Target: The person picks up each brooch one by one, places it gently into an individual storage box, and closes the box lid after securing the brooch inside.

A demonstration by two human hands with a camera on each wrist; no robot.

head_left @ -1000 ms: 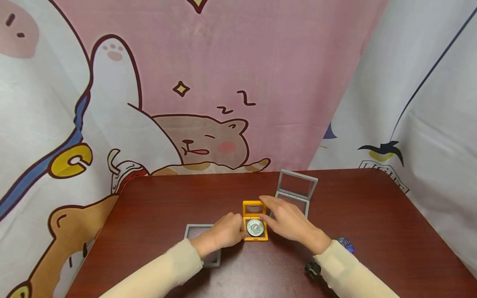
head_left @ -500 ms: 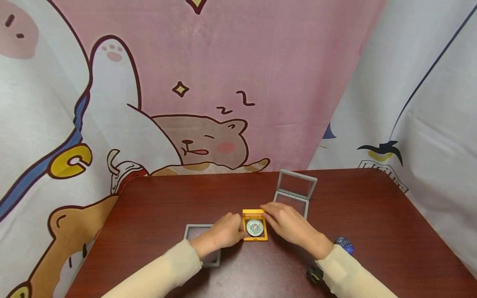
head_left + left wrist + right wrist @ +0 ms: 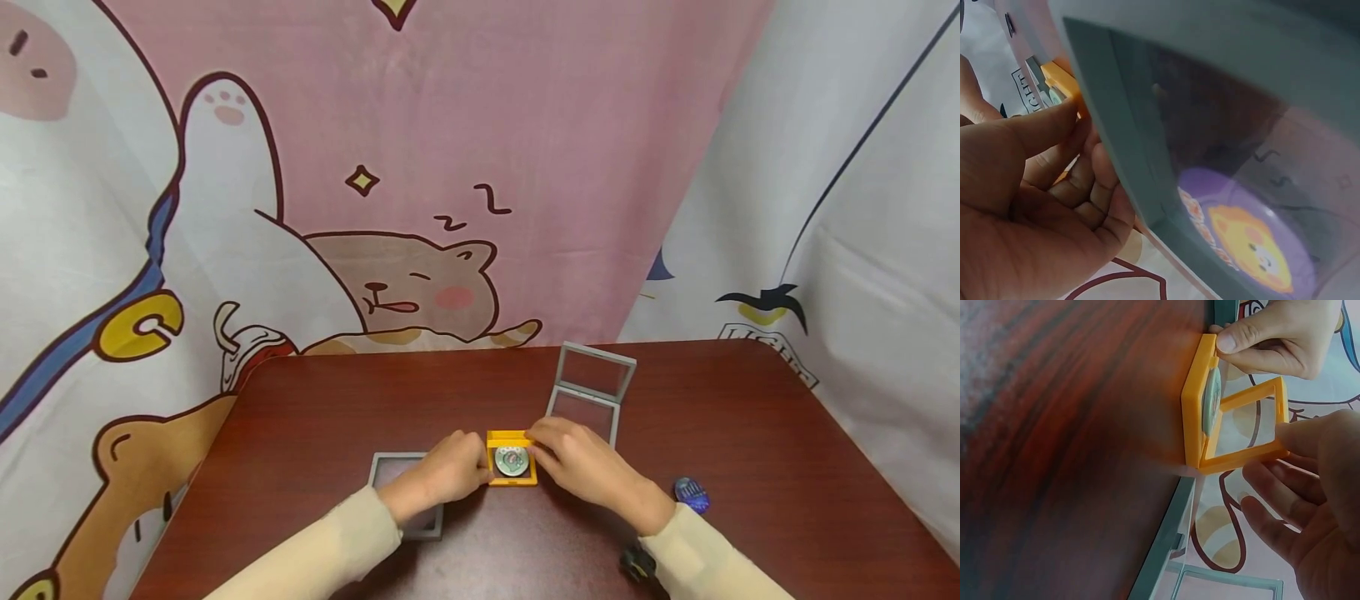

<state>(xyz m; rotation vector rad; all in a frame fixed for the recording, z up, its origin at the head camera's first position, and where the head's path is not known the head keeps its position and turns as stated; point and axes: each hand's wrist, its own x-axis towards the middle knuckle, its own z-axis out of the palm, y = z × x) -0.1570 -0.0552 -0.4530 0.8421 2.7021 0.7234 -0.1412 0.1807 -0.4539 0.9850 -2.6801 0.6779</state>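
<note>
A small yellow hinged display case [image 3: 512, 482] lies on the table with its lid [image 3: 1249, 456] part way up. Inside its base sits a round pale-green badge [image 3: 512, 461]. My left hand [image 3: 455, 468] pinches the base's left edge between thumb and curled fingers. On the other side, my right hand [image 3: 588, 462] holds the lid's outer edge, with the thumb [image 3: 1304, 439] on one face and fingers behind. Part of the lid is hidden by the right fingers in the head view.
Under my left forearm is a grey case [image 3: 386, 457] containing a purple badge with a lion [image 3: 1254, 234]. An open grey case [image 3: 619, 408] stands behind my right hand. A blue badge [image 3: 692, 495] lies right of my right wrist. A printed curtain [image 3: 585, 167] hangs behind the table.
The yellow lid has tipped from nearly upright forward and down toward the base. My right hand has moved down and nearer with it. My left hand has stayed at the base.
</note>
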